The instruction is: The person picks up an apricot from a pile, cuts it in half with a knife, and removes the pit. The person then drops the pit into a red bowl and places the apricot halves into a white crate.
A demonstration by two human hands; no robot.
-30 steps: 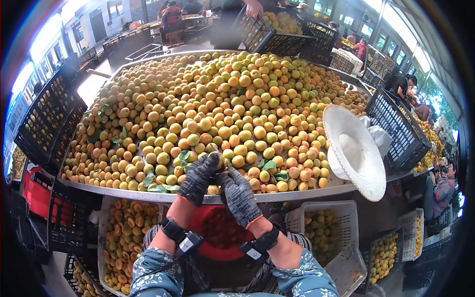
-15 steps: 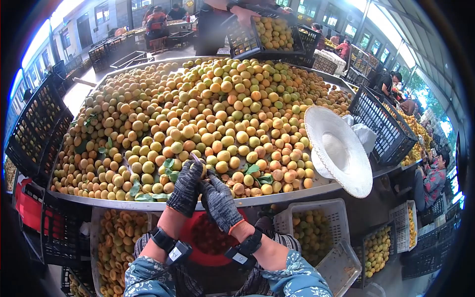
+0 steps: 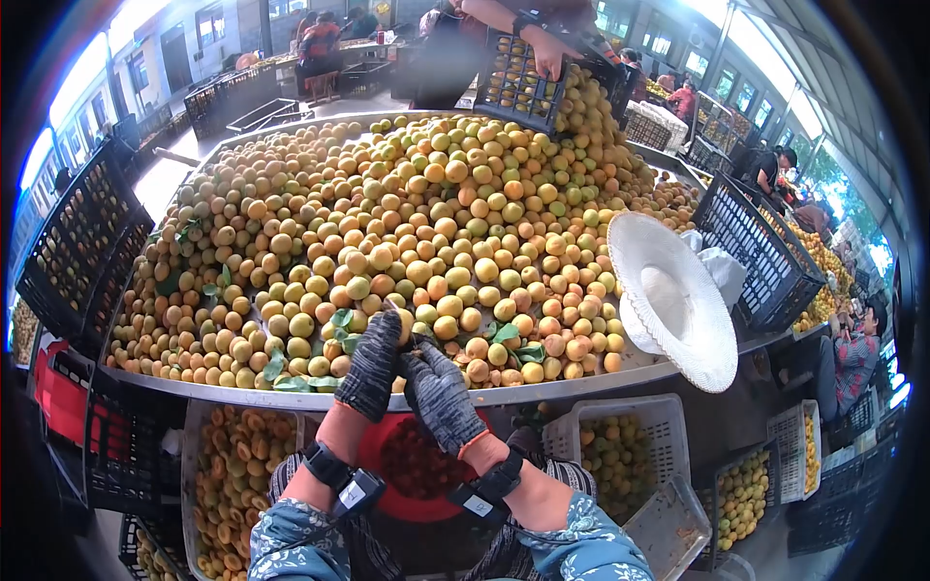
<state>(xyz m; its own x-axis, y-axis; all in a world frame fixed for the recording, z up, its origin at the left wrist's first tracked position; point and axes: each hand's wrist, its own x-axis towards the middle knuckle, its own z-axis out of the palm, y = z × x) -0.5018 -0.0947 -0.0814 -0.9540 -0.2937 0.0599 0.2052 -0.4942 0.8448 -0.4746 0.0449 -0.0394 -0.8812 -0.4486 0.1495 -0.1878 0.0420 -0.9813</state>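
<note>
Yellow-orange fruit (image 3: 465, 208) lies heaped on a metal-edged table. At its near edge my left hand (image 3: 371, 363), in a dark grey knitted glove, is closed on a fruit (image 3: 405, 324) at its fingertips. My right hand (image 3: 438, 392), gloved alike, is just right of it with fingers bent together near that fruit; what it holds, if anything, is hidden. Below both hands stands a red basin (image 3: 383, 445) with dark reddish pieces inside. Green leaves (image 3: 341, 324) lie among the fruit beside my left hand.
Across the table a person's hand (image 3: 550, 50) holds a tilted black crate (image 3: 518, 85), with fruit spilling out. A white hat (image 3: 673, 300) rests at the right edge. Below the table are a crate of opened fruit (image 3: 190, 484) and a pale crate (image 3: 668, 436). Other people sit farther back.
The co-worker's crate has tipped over and fruit now pours from it onto the heap. The whole view has shifted slightly. My hands remain close together at the table edge.
</note>
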